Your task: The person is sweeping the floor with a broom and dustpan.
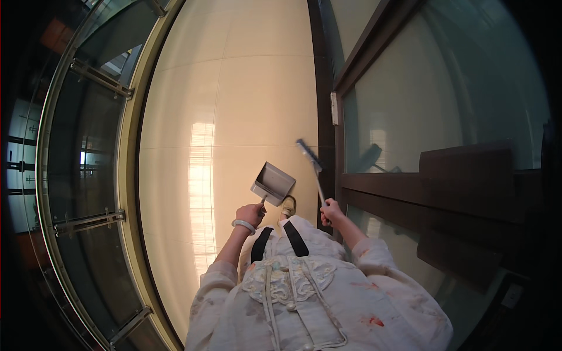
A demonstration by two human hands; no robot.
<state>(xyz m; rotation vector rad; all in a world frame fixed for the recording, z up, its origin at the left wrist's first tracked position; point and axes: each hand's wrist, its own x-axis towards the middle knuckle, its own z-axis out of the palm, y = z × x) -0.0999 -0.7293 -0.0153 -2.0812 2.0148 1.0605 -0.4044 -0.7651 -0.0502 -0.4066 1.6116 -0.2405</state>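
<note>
My left hand [250, 214], with a pale bangle at the wrist, is wrapped round the handle of a grey dustpan [275, 180]. The pan's open side faces up and away from me, just beyond my shoe; whether it touches the floor I cannot tell. In my right hand [332, 212] is the thin handle of a broom [310, 155] with a blue-grey bristle head. That head points forward and left, to the right of the dustpan and apart from it, near the dark strip along the wall. Its outline is slightly blurred.
Glossy cream floor tiles [246, 99] stretch ahead. Along the left runs a glass railing with metal brackets [102, 79] and a raised edge. Close on the right stand dark-framed glass panels [404, 88] with a brown door frame [374, 41]. One shoe [289, 205] shows behind the dustpan.
</note>
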